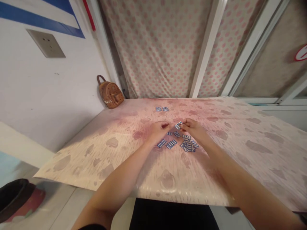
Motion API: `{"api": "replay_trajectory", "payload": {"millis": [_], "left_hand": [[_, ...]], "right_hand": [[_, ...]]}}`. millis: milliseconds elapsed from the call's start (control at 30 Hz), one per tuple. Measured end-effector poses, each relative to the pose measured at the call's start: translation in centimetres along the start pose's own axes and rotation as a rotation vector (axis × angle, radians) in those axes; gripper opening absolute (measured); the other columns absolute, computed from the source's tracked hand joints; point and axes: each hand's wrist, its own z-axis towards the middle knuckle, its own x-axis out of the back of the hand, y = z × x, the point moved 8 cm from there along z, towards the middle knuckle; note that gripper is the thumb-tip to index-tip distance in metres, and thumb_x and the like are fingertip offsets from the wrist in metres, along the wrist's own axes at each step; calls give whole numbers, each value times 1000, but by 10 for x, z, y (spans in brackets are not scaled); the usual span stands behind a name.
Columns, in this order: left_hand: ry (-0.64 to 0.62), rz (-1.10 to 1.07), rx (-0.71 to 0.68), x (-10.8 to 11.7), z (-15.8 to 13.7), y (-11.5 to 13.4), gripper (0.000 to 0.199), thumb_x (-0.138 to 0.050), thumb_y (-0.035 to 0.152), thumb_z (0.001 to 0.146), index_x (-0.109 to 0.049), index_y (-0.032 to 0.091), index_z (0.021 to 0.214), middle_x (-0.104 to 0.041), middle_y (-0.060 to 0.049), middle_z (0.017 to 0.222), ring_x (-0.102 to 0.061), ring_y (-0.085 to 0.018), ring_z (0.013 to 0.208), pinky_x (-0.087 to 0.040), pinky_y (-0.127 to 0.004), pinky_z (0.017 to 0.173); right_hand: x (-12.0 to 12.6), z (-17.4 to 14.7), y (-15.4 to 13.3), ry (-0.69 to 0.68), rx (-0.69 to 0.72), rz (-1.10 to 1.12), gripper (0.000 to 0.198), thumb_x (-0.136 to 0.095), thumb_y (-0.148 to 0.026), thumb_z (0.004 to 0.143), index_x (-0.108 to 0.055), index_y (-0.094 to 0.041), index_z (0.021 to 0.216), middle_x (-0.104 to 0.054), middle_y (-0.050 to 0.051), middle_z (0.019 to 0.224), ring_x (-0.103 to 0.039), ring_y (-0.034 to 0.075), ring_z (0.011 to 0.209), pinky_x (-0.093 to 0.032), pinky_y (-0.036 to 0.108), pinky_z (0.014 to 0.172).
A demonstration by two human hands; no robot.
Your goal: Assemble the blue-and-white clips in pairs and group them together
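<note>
My right hand (190, 126) pinches a small card (178, 125) with white bars and blue edging between thumb and fingers, just above the table. Close to that card's left side, my left hand (159, 128) has its fingers curled; what they hold, if anything, is hidden. Below the hands lies an overlapping pile of similar cards (188, 144). Left of the pile are separate cards, among them a card (171, 144), a second one (161, 143) and one nearer the hands (177, 134). Farther back, two small groups, a left group (158, 109) and a right group (165, 109), lie side by side.
A pink and cream patterned cloth (115, 163) covers the table. At its back left corner, a small brown backpack (111, 94) leans against the wall. A dotted curtain (163, 48) hangs behind the table. A dark-rimmed container (21, 198) stands low at the left.
</note>
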Motion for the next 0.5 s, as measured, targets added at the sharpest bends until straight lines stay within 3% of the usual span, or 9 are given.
{"api": "replay_trajectory", "payload": {"millis": [133,333,433,500], "left_hand": [[-8,-211,24,-12,0,-3,9,-69,25,83,-74,17,83,-77,-4,86,-71,-17,82,-54,-25,75],[159,-263,65,12,2,-4,9,-61,21,87,-67,15,82,-72,-3,75,-69,-13,68,-52,-23,67],[206,-225,94,23,5,-9,11,-60,24,89,-67,16,84,-71,-2,73,-68,-13,65,-50,-22,64],[209,-194,94,26,8,-14,13,-60,24,90,-68,16,84,-71,-2,72,-67,-13,64,-48,-22,62]], "right_hand": [[-10,-5,-5,-28,-3,95,33,-71,-50,74,-56,-22,80,-68,1,68,-66,17,67,-55,32,69],[-11,-6,-11,-31,31,108,26,-70,-41,79,-53,-22,77,-70,3,75,-66,16,67,-53,30,67],[3,-5,-3,74,-28,-12,14,-61,-28,84,-51,-22,76,-69,2,72,-64,15,62,-51,28,64],[13,-4,1,122,-47,-213,10,-55,-21,85,-51,-22,75,-68,2,70,-63,15,62,-48,27,63]]}}
